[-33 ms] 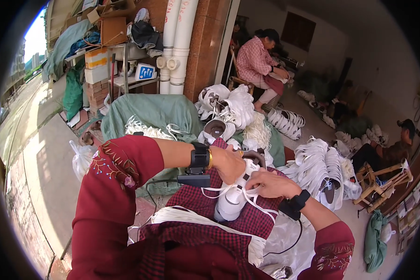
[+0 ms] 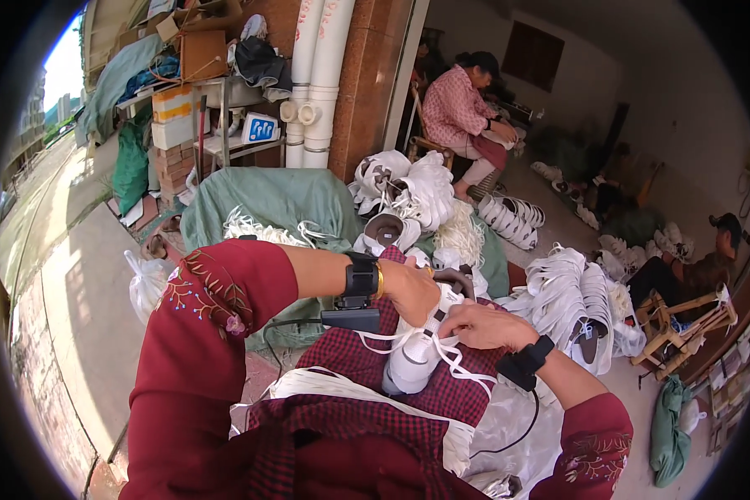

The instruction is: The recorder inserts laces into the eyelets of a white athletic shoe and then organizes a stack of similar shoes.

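A white shoe upper (image 2: 410, 368) lies on my lap over a red-and-black checked apron (image 2: 342, 357), its rounded toe toward me. My left hand (image 2: 410, 293) is closed around its far part, near the brown lining at the opening; the fingertips are mostly hidden. My right hand (image 2: 492, 327) is closed with thumb and forefinger pinched at the lacing on the right side. White shoelaces (image 2: 467, 372) run across the upper, with loose ends hanging over both sides. A strip of white laces (image 2: 317, 383) lies across my lap nearer to me.
Piles of white shoe uppers (image 2: 421, 192) stand ahead, beside a green-covered heap (image 2: 267, 200). More stacked uppers (image 2: 550, 287) are at my right, near a wooden stool (image 2: 683, 329). A person in a pink checked shirt (image 2: 454, 104) sits beyond; another person (image 2: 708, 267) is at far right.
My left wrist and sleeve have shifted very slightly to the right. The laces by my right fingers lie a little differently. Otherwise the hands keep their places on the shoe.
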Demonstrator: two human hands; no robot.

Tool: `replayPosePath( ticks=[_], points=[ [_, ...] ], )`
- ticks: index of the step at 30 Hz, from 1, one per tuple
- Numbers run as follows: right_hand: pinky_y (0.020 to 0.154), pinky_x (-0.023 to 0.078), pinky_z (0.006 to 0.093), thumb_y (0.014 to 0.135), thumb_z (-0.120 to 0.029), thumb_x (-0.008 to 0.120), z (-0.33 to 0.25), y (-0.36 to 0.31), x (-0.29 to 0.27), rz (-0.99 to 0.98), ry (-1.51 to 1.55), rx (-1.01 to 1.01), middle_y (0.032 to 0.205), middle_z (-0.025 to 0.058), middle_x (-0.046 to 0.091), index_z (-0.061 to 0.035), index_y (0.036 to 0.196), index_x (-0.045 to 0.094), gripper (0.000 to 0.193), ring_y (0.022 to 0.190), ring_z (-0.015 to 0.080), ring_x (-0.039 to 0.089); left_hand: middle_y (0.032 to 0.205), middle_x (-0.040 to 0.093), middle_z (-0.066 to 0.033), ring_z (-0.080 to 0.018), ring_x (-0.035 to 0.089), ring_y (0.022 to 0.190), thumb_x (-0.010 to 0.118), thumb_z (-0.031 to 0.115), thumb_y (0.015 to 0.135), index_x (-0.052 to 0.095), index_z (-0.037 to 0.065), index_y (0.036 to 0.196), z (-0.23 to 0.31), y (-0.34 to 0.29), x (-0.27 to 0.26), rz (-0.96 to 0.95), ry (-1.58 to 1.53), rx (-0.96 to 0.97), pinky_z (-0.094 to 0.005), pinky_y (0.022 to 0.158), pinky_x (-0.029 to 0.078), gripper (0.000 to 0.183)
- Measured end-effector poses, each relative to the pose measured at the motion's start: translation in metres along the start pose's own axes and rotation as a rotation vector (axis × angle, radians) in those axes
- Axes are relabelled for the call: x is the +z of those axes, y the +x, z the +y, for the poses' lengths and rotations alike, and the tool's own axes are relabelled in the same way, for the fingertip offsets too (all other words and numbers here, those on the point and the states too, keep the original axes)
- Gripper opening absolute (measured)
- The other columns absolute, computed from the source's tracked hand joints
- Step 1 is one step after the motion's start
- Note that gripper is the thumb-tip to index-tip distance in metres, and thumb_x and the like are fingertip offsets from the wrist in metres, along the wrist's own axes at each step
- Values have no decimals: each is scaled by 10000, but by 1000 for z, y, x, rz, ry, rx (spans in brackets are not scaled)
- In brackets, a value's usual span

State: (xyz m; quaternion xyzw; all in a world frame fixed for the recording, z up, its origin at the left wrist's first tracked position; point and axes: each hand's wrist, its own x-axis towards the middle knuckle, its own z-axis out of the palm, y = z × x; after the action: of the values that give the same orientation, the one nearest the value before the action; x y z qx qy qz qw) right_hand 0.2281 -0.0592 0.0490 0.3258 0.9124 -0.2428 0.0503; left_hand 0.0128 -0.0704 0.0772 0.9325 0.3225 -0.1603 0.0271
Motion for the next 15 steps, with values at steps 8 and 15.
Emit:
replayPosePath(
  ticks=[8,15],
  points=[
    [643,383,553,738,-223,631,-35,10,14,241,-343,-13,669,188,648,-32,699,725,217,739,393,652,942,674,-206,-365,570,1037,656,161,747,707,-74,864,14,2,31,232,8,-147,-525,833,385,267],
    [647,396,513,641,-217,696,-25,15,26,389,-72,85,649,192,650,-45,642,734,176,670,353,635,892,670,-218,-353,572,1047,736,160,585,697,-63,786,21,0,25,294,-149,-232,-490,843,399,303]
  ],
)
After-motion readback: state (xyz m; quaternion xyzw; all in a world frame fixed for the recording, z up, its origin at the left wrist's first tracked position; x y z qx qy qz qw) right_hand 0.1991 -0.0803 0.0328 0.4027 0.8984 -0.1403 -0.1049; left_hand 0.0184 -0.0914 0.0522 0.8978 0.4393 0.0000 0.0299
